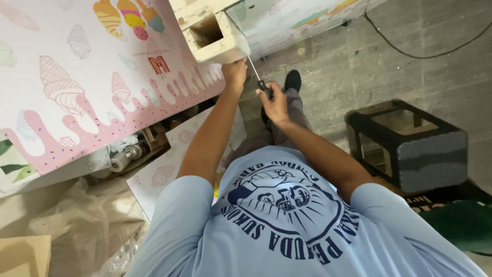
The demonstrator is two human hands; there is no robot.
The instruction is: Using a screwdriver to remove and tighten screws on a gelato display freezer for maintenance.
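Two hands at a cream wooden frame, one with a screwdriver.

Head view: in the upper middle of the frame, the right hand [275, 102] is closed around the dark handle of a screwdriver [258, 76], whose thin metal shaft slants up and left to the lower edge of the frame [212, 32]. The left hand [234, 71] is just left of the shaft, pressed up against the frame's underside; how far its fingers curl I cannot tell. The frame is pale, chipped, with one square hollow opening showing. One screwdriver, one frame, two hands. At upper left lies one panel [77, 82] printed with ice-cream cones and pink drips; at right, one black box [407, 143] stands on the concrete floor.
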